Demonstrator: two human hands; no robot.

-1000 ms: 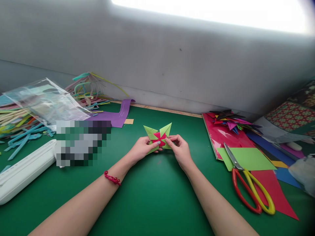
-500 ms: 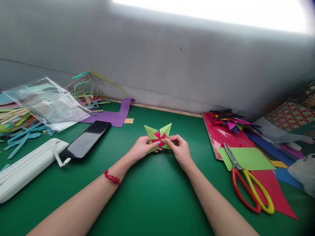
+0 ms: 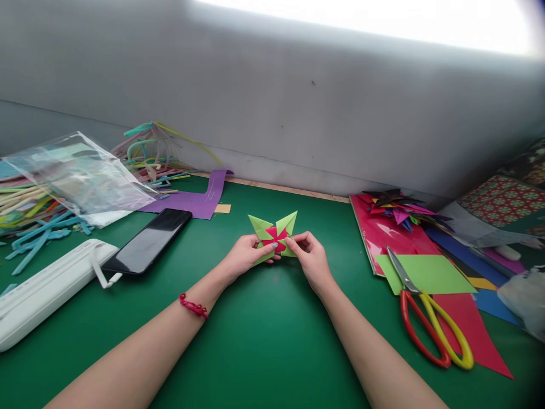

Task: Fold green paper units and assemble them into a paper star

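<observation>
A folded paper star (image 3: 276,232), light green with a red pinwheel centre, is held just above the green table mat (image 3: 264,341) near the middle. My left hand (image 3: 247,254) grips its left side with the thumb on the red centre. My right hand (image 3: 310,255) pinches its right green point between thumb and fingers. A red bead bracelet (image 3: 193,305) is on my left wrist.
Red-and-yellow scissors (image 3: 430,318) lie on coloured paper sheets (image 3: 426,272) at the right, behind them a pile of folded stars (image 3: 398,209). At the left are a black phone (image 3: 149,241), a white case (image 3: 46,287), a clear plastic bag (image 3: 72,176), paper strips (image 3: 157,153) and purple paper (image 3: 200,201).
Both hands stay on the paper star with only slight finger shifts. The view has drifted a little.
</observation>
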